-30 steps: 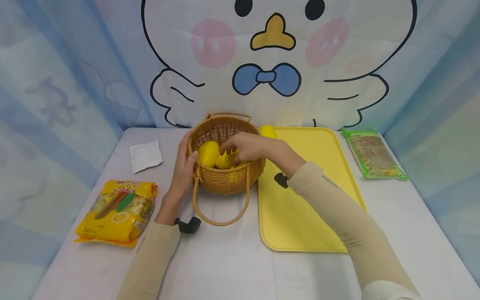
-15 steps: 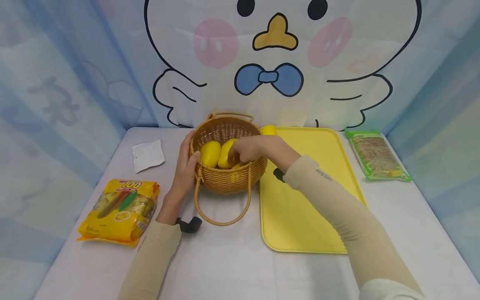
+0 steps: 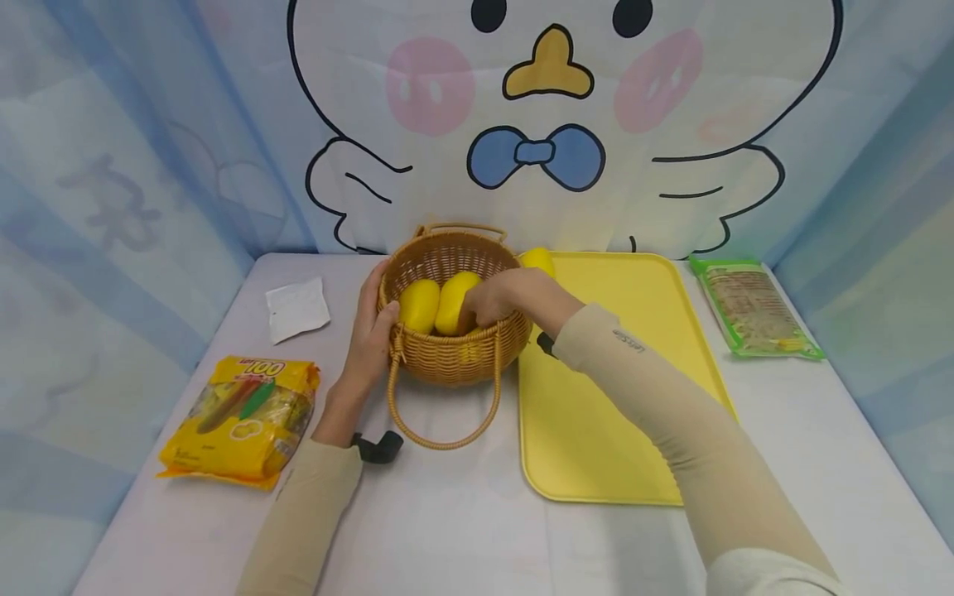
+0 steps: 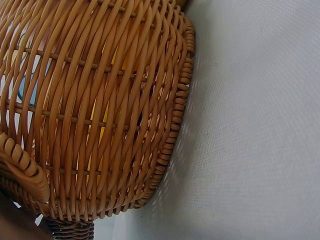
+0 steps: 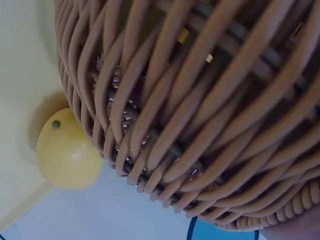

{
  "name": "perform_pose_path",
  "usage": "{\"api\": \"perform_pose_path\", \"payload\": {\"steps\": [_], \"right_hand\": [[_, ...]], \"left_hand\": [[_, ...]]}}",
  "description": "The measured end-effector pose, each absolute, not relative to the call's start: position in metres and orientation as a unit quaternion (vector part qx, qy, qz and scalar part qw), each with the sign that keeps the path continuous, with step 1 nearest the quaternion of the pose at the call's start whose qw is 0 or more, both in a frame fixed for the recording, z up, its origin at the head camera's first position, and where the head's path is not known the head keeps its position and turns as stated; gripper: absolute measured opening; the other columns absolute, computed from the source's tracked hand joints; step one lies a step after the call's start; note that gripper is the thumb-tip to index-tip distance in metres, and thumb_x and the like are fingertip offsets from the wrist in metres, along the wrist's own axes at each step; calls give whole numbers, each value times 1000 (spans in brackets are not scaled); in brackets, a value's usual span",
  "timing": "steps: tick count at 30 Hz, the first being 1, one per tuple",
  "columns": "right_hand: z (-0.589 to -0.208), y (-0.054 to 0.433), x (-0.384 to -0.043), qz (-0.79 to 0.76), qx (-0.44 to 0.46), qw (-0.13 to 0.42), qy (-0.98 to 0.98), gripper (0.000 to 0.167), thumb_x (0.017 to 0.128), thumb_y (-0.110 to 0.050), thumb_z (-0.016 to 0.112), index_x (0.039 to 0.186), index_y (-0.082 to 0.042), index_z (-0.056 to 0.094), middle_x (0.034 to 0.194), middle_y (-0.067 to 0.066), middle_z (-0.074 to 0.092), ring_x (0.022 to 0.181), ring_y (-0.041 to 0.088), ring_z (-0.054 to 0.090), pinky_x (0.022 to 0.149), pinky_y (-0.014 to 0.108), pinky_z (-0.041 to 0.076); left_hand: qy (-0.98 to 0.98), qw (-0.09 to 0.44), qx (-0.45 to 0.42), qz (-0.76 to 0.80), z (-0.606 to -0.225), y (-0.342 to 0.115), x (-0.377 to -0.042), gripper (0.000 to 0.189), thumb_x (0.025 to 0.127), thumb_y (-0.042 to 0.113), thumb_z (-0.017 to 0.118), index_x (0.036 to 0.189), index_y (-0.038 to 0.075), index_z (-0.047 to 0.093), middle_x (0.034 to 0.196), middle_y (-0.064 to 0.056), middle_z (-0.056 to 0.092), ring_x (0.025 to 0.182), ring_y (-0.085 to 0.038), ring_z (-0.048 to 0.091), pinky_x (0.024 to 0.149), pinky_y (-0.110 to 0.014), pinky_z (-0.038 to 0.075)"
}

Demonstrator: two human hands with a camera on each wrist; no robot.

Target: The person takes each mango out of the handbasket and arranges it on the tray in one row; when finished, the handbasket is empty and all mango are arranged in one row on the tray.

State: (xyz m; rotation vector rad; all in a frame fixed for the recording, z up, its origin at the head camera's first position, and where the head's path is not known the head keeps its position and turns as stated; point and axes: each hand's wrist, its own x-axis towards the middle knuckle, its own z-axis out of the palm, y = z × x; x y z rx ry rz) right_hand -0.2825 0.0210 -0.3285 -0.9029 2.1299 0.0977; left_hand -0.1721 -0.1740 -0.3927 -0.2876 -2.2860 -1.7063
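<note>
One basket [image 3: 447, 364] near the table's [image 3: 462, 530] far edge holds two plain fruits [image 3: 419, 306] (perhaps a third under the hand, where the view is poor), with one lone fruit [image 3: 537, 261] at the tray's [image 3: 619, 430] far left corner, and two bags [image 3: 242, 422] and one packet [image 3: 297, 310] toward the table's sides. The left hand [image 3: 370, 331] grips the basket's left rim; the right hand [image 3: 510, 296] dips in, fingers angled down, tips hidden, so whether it holds anything I cannot tell.

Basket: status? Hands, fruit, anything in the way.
Left hand gripping basket at its side. Right hand inside, by yellow fruits, grip unclear, blocking part of the view in. Another fruit outside, near yellow tray's far left corner.
</note>
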Motion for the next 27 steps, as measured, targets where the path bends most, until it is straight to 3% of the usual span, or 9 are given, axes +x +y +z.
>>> {"api": "perform_pose_path", "payload": {"steps": [8, 14, 20, 27], "right_hand": [[-333, 18, -282, 54, -338, 432, 834, 49, 100, -18, 46, 144, -39, 51, 150, -4, 44, 126, 19, 39, 106, 34, 36], [-335, 18, -282, 46, -349, 427, 833, 51, 99, -19, 46, 148, -35, 47, 152, -1, 43, 126, 21, 40, 108, 37, 36], [-335, 19, -281, 20, -358, 422, 833, 51, 97, -16, 47, 146, -30, 50, 146, -1, 48, 122, 22, 43, 103, 34, 39], [-335, 17, -281, 25, -349, 431, 832, 54, 98, -14, 45, 148, -31, 47, 153, 0, 42, 127, 21, 39, 108, 36, 36]], "left_hand": [[-794, 131, -98, -586, -393, -175, -172, 60, 101, 11, 38, 158, 8, 20, 165, -11, 19, 152, -29, 21, 124, -52, 20], [-794, 132, -99, -585, -393, -176, -172, 60, 101, 12, 37, 159, 10, 20, 165, -9, 19, 152, -27, 21, 124, -51, 20], [-795, 130, -97, -585, -394, -175, -171, 60, 101, 13, 37, 159, 11, 20, 166, -9, 19, 153, -27, 21, 124, -51, 19], [-790, 130, -95, -591, -392, -176, -170, 59, 102, 12, 37, 159, 11, 21, 165, -9, 20, 152, -27, 22, 124, -50, 19]]}}
